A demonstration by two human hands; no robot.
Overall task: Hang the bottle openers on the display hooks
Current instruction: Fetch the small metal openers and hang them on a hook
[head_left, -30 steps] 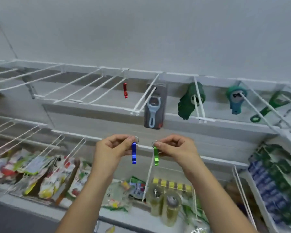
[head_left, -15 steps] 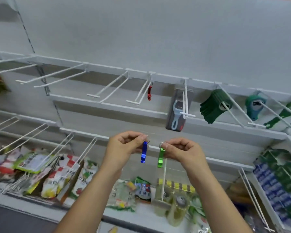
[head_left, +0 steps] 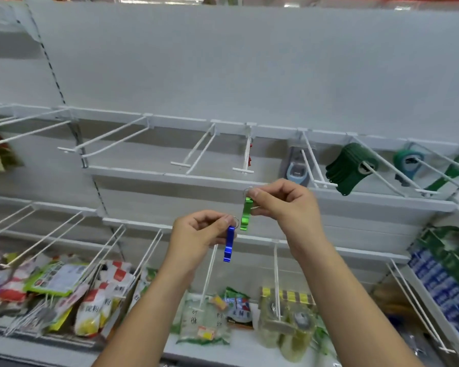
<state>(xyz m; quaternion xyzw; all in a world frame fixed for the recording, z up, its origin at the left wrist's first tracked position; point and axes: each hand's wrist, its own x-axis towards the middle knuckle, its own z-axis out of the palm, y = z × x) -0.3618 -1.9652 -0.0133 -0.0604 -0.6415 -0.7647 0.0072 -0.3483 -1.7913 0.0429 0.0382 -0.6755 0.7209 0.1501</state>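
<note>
Low on the left, snack packets [head_left: 90, 300] hang on the bottom pegs. The left hand [head_left: 196, 234] pinches the ring of a blue opener [head_left: 229, 246], which dangles straight down. Just beside it, a little higher, a green opener [head_left: 246, 214] hangs from the right hand [head_left: 284, 202], thumb and finger closed on its ring. Above them, a hook [head_left: 243, 170] carries a red opener [head_left: 250, 161] (mostly hidden behind the wire).

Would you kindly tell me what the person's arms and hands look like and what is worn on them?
The left forearm and right forearm are bare to the picture's edge; no sleeves show. The left hand and right hand wear no gloves, rings, watch or bracelet.
</note>
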